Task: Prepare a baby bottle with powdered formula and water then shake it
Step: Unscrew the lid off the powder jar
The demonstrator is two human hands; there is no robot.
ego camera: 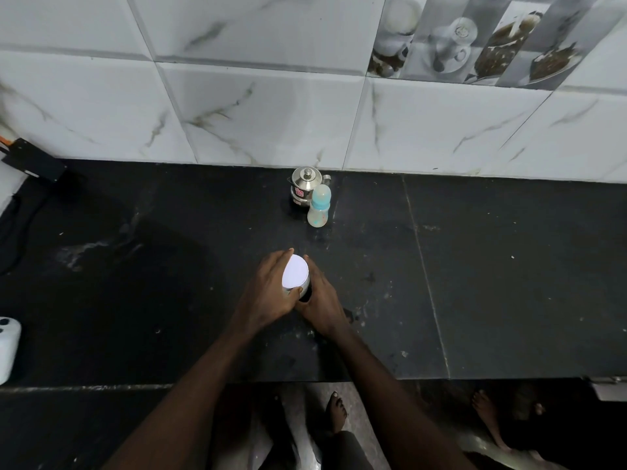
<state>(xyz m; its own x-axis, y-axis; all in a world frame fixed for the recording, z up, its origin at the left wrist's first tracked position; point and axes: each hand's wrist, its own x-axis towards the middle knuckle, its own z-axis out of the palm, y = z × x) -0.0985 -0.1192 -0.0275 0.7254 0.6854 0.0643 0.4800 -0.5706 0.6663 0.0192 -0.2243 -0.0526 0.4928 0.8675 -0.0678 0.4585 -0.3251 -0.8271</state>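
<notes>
A formula tin with a white lid (296,272) stands upright on the black counter (475,266), near its middle. My left hand (268,293) wraps its left side, thumb at the lid's near rim. My right hand (322,300) clasps its right side lower down. Farther back stands a baby bottle (319,206) with a pale blue collar and clear cap on, its body cloudy white. Just behind it, by the wall, sits a small steel kettle (303,184) with its lid on.
A black box with cables (34,161) lies at the counter's far left, and a white device (6,347) at the left edge. The tiled wall (271,113) bounds the back. Bare feet (336,412) show below the counter's front edge.
</notes>
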